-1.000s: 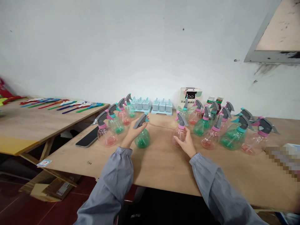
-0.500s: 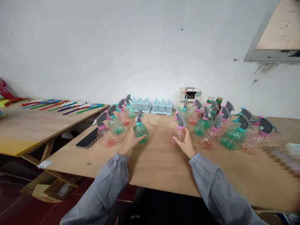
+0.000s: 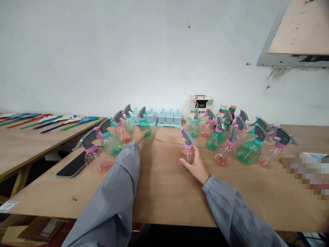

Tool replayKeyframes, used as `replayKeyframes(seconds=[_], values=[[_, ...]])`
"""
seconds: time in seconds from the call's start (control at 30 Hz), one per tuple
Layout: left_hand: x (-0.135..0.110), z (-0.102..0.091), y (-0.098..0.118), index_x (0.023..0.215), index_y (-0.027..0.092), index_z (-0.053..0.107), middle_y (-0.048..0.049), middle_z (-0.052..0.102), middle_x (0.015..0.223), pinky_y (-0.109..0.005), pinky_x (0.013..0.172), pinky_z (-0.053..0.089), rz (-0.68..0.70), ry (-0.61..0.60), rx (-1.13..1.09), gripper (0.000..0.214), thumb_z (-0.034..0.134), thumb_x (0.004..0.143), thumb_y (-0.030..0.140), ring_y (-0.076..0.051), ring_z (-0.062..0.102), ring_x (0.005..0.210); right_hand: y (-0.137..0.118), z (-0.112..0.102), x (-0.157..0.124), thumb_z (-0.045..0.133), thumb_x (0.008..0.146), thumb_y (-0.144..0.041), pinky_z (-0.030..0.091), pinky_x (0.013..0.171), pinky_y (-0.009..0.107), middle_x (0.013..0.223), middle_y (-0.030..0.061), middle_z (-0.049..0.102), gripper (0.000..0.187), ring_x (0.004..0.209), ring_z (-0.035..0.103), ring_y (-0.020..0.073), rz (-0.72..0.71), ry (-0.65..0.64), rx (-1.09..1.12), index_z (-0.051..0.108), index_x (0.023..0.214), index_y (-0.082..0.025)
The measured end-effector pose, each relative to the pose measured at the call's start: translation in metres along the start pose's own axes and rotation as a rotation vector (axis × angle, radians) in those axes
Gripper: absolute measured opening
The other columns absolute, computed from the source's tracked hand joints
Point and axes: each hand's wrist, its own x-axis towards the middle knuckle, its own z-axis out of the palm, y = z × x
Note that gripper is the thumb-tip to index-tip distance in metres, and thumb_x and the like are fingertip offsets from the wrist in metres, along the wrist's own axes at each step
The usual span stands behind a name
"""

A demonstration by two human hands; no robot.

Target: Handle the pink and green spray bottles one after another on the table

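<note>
My left hand reaches far across the wooden table and is wrapped round a green spray bottle with a grey trigger, set upright at the end of a row of pink and green spray bottles on the left. My right hand cups a pink spray bottle that stands upright near the middle of the table. Both arms wear grey sleeves.
A cluster of several pink and green spray bottles stands at the right. Light blue moulds, a white carton and small bottles sit by the wall. A black phone lies at the left. A second table holds coloured sticks.
My left hand carried the green bottle away from me and set it at the far end of the left row. My right hand stayed on the pink bottle. The camera shifted to the right.
</note>
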Motion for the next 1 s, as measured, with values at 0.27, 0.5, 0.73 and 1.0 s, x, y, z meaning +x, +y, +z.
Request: replayKeyframes(seconds=[0.27, 0.5, 0.73, 1.0], values=[[0.009, 0.022, 0.0, 0.12, 0.013, 0.037, -0.025, 0.047, 0.138, -0.047, 0.113, 0.035, -0.036, 0.086, -0.057, 0.061, 0.077, 0.074, 0.017, -0.034, 0.043, 0.136, -0.008, 0.003, -0.007, 0.074, 0.08, -0.045, 0.045, 0.113, 0.051, 0.139, 0.0148, 0.057, 0.073, 0.131, 0.056, 0.0311, 0.002, -0.052, 0.001, 0.039, 0.141, -0.023], [-0.023, 0.024, 0.012, 0.125, 0.013, 0.043, -0.022, 0.048, 0.141, -0.041, 0.102, 0.047, 0.022, 0.049, -0.154, 0.05, 0.067, 0.084, 0.023, -0.025, 0.064, 0.11, -0.012, 0.001, -0.007, 0.076, 0.078, -0.045, 0.041, 0.115, 0.053, 0.141, 0.0161, 0.055, 0.076, 0.133, 0.053, 0.0319, 0.057, -0.089, 0.043, 0.038, 0.139, -0.021], [-0.12, 0.001, 0.045, 0.127, 0.023, 0.055, -0.0123, 0.059, 0.137, -0.045, 0.109, 0.043, 0.303, -0.392, -0.427, 0.041, 0.05, 0.094, 0.048, -0.027, 0.059, 0.125, -0.012, 0.007, -0.005, 0.078, 0.077, -0.048, 0.04, 0.115, 0.055, 0.143, 0.016, 0.053, 0.081, 0.136, 0.052, 0.0324, 0.057, -0.119, 0.076, 0.036, 0.142, -0.023], [-0.197, -0.001, 0.085, 0.144, 0.022, 0.042, -0.0169, 0.055, 0.14, -0.048, 0.107, 0.045, 0.326, -0.45, -0.584, 0.087, 0.082, 0.069, 0.043, -0.032, 0.053, 0.132, -0.026, 0.022, -0.02, 0.074, 0.082, -0.053, 0.04, 0.115, 0.056, 0.144, 0.0171, 0.049, 0.081, 0.137, 0.047, 0.033, -0.162, -0.225, -0.049, 0.036, 0.147, -0.023]])
